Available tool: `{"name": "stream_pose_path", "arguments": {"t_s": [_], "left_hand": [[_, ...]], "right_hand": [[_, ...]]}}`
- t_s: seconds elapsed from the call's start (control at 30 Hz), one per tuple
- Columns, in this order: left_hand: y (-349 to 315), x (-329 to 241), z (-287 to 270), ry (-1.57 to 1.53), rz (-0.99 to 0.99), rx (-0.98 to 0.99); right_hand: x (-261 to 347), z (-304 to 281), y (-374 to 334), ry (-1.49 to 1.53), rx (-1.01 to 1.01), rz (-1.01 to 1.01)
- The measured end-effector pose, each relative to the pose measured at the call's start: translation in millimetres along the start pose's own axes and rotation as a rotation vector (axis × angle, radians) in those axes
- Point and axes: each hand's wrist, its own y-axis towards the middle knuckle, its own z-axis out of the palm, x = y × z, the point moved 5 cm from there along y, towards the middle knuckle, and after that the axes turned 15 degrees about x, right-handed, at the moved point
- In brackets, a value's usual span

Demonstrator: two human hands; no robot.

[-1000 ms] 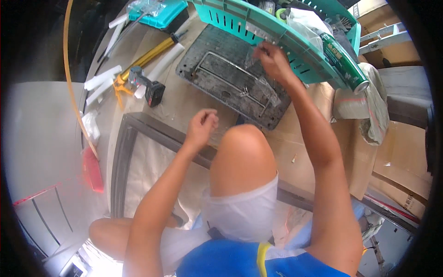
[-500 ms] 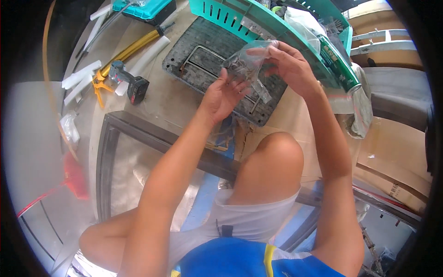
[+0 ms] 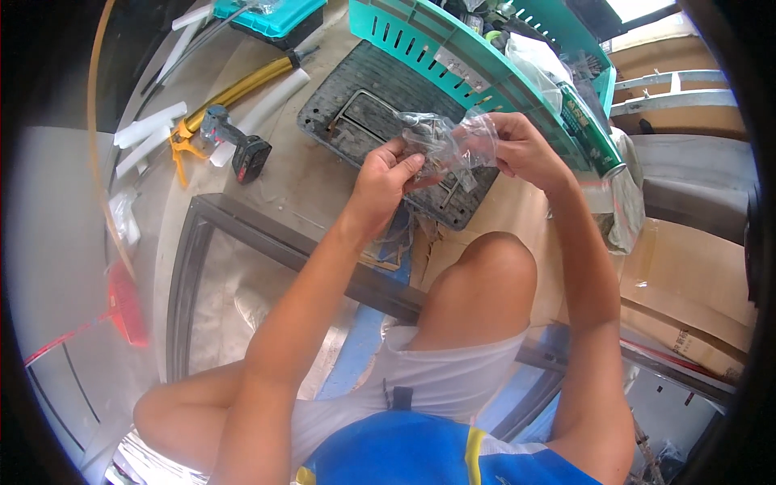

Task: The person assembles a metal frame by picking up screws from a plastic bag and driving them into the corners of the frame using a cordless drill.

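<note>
A small clear plastic bag (image 3: pixel 449 139) with dark small parts inside hangs between both hands, above a dark grated panel (image 3: pixel 365 113) lying on the floor. My left hand (image 3: pixel 386 171) pinches the bag's lower left side with its fingertips. My right hand (image 3: pixel 519 144) grips the bag's right edge. My bent knee (image 3: pixel 485 279) rises just below the hands.
A teal plastic crate (image 3: pixel 453 56) with cans and bags stands behind the panel. A cordless drill (image 3: pixel 239 147), a yellow caulking gun (image 3: pixel 222 105) and white strips lie at the left. A dark metal frame (image 3: pixel 242 226) runs across the floor. Cardboard (image 3: pixel 687 291) lies at the right.
My right hand left the crate's rim with the clear bag, and my left hand rose from the floor to meet it. Both hands now hold the bag closer to me.
</note>
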Motion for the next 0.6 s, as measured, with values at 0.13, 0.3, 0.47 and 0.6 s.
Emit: {"name": "stream_pose_path", "arguments": {"t_s": [0.13, 0.3, 0.47, 0.6], "left_hand": [[1, -3, 2, 0.109, 0.004, 0.022], [1, -1, -1, 0.088, 0.015, 0.002], [1, 5, -7, 0.094, -0.007, -0.044], [3, 8, -8, 0.156, -0.023, -0.066]], "right_hand": [[-10, 3, 13, -0.141, -0.080, 0.154], [-13, 6, 19, 0.035, -0.090, 0.153], [-10, 18, 20, 0.116, -0.058, 0.018], [-26, 18, 29, -0.045, -0.047, 0.031]]}}
